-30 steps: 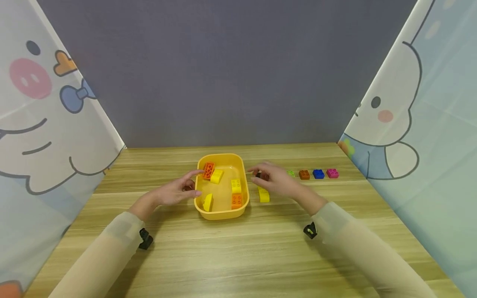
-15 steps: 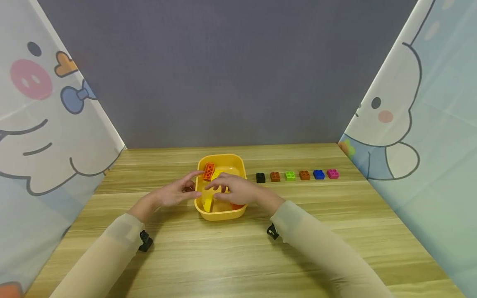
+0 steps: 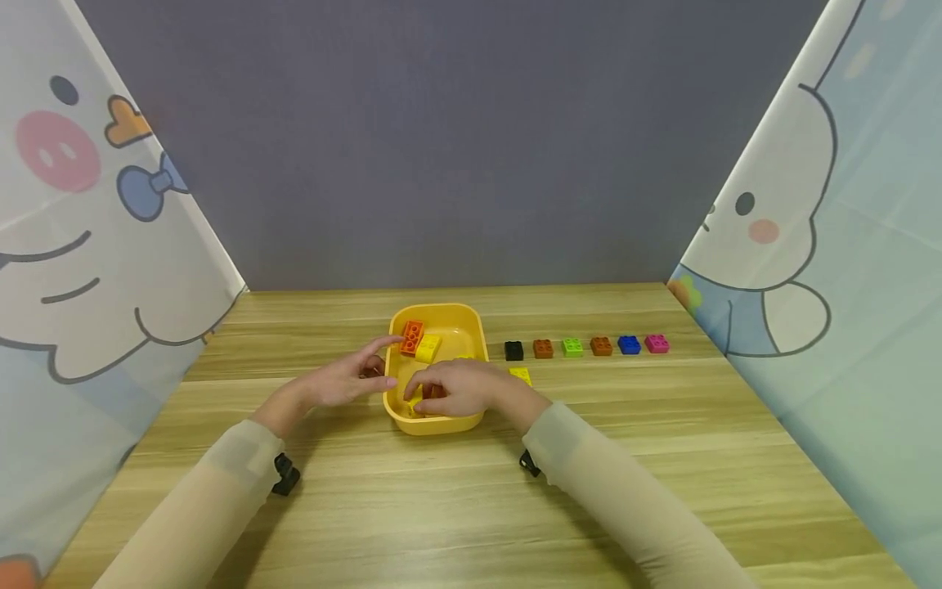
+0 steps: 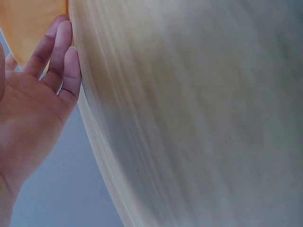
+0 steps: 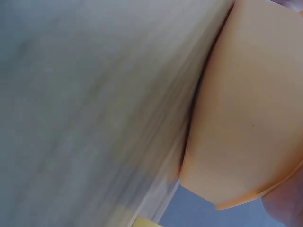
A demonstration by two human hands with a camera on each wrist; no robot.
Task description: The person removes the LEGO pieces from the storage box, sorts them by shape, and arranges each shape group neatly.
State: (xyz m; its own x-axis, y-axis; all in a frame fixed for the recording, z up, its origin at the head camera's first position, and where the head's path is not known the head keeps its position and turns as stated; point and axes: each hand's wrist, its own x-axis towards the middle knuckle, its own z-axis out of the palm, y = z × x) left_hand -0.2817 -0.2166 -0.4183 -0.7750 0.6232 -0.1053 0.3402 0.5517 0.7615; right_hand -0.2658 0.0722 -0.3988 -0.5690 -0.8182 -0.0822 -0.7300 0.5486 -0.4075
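Observation:
My left hand (image 3: 342, 380) rests at the left side of a yellow-orange plastic tub (image 3: 436, 427), fingers spread along its rim and wall. In the left wrist view, the fingers (image 4: 61, 52) lie against the tub's side. Inside the tub, my right hand (image 3: 456, 386) reaches down over the near part, with thumb and index finger at either side of a yellow toy brick (image 3: 414, 406). This hand covers much of the tub's right half. A red-orange brick (image 3: 412, 337) and another yellow brick (image 3: 428, 348) lie toward the tub's back left.
Right of the tub runs a row of small bricks: black (image 3: 513, 351), brown (image 3: 543, 349), lime green (image 3: 572, 348), another brown (image 3: 601, 347), blue (image 3: 629, 345) and pink (image 3: 657, 343). A yellow brick (image 3: 520, 375) sits in front of the black one. A grey panel (image 3: 456, 164) stands behind the table.
My right hand has moved left from beside the black brick into the tub, then lower to the yellow brick at its near left. My left hand has stayed at the rim.

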